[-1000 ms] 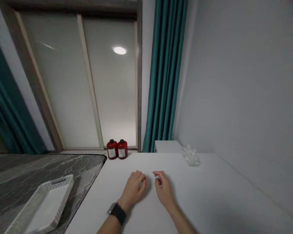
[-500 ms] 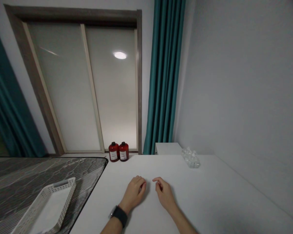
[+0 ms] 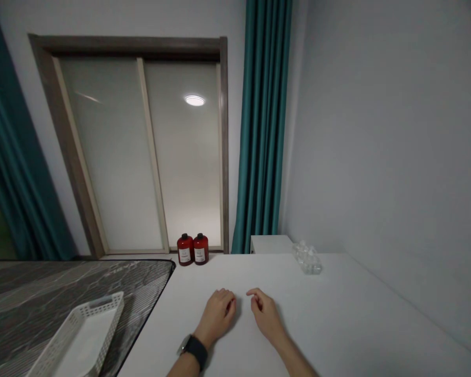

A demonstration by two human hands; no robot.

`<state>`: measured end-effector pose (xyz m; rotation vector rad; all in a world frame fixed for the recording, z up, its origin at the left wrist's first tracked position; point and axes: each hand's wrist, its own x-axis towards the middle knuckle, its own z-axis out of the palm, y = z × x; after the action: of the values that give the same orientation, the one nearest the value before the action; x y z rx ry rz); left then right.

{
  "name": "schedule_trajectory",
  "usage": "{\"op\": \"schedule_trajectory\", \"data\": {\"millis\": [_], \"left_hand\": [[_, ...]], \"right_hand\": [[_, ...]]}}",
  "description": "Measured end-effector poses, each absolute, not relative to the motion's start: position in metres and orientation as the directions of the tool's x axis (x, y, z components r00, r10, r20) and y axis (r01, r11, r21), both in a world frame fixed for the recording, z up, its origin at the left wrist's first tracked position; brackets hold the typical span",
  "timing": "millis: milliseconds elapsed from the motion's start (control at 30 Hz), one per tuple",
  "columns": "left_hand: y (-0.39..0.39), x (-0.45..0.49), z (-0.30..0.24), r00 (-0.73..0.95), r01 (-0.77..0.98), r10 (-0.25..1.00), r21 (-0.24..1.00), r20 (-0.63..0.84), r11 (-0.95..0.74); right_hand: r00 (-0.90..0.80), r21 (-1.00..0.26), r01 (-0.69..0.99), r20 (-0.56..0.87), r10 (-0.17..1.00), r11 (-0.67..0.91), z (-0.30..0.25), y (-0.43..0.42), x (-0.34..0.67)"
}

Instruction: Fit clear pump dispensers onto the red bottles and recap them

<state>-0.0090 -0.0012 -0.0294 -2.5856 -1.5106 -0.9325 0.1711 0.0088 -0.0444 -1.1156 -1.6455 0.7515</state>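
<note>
My left hand (image 3: 217, 315) rests on the white table (image 3: 337, 324) with its fingers curled under, and a dark watch sits on its wrist. My right hand (image 3: 265, 314) lies just to the right of it, a small gap apart, with fingers also loosely curled inward. Neither hand shows anything held. A clear glass object (image 3: 306, 257) stands on the table far ahead and to the right of my right hand.
A white plastic basket (image 3: 80, 340) lies on the dark marbled surface (image 3: 43, 288) at the left. Two red bottles (image 3: 192, 249) stand by the frosted sliding door. A teal curtain (image 3: 261, 131) hangs beside a small white cabinet (image 3: 270, 244). A grey wall runs along the right.
The view has tilted upward, showing more of the door frame. Both hands stay close together on the table, with barely any movement.
</note>
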Motion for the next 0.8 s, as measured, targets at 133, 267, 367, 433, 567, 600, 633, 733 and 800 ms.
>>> {"op": "schedule_trajectory", "data": {"millis": [133, 267, 367, 433, 567, 600, 633, 733, 800], "left_hand": [[0.0002, -0.0088, -0.0303, 0.366, 0.795, 0.794, 0.281, 0.485, -0.538], [0.0009, -0.0090, -0.0296, 0.352, 0.796, 0.806, 0.300, 0.476, -0.525], [0.0013, -0.0087, -0.0274, 0.349, 0.796, 0.809, 0.307, 0.472, -0.522], [0.0014, -0.0084, -0.0262, 0.352, 0.793, 0.810, 0.311, 0.469, -0.524], [0.0015, -0.0085, -0.0258, 0.348, 0.791, 0.816, 0.323, 0.462, -0.520], [0.0016, -0.0087, -0.0259, 0.346, 0.791, 0.818, 0.326, 0.460, -0.518], [0.0017, -0.0089, -0.0259, 0.344, 0.790, 0.819, 0.330, 0.459, -0.516], [0.0020, -0.0092, -0.0256, 0.340, 0.789, 0.821, 0.337, 0.459, -0.515], [0.0020, -0.0094, -0.0252, 0.339, 0.786, 0.819, 0.339, 0.463, -0.517]], "right_hand": [[-0.147, -0.867, 0.304, 0.368, 0.918, 0.395, -0.0426, 0.0076, 0.1697], [-0.142, -0.872, 0.295, 0.363, 0.921, 0.389, -0.0423, 0.0078, 0.1701], [-0.129, -0.875, 0.292, 0.363, 0.923, 0.386, -0.0426, 0.0089, 0.1706], [-0.123, -0.875, 0.291, 0.367, 0.922, 0.387, -0.0428, 0.0092, 0.1707], [-0.118, -0.874, 0.292, 0.369, 0.922, 0.387, -0.0438, 0.0095, 0.1715], [-0.119, -0.875, 0.292, 0.367, 0.923, 0.386, -0.0442, 0.0098, 0.1718], [-0.120, -0.876, 0.293, 0.365, 0.923, 0.384, -0.0445, 0.0100, 0.1721], [-0.122, -0.877, 0.293, 0.360, 0.925, 0.380, -0.0450, 0.0106, 0.1727], [-0.120, -0.877, 0.295, 0.359, 0.926, 0.379, -0.0445, 0.0104, 0.1725]]}}
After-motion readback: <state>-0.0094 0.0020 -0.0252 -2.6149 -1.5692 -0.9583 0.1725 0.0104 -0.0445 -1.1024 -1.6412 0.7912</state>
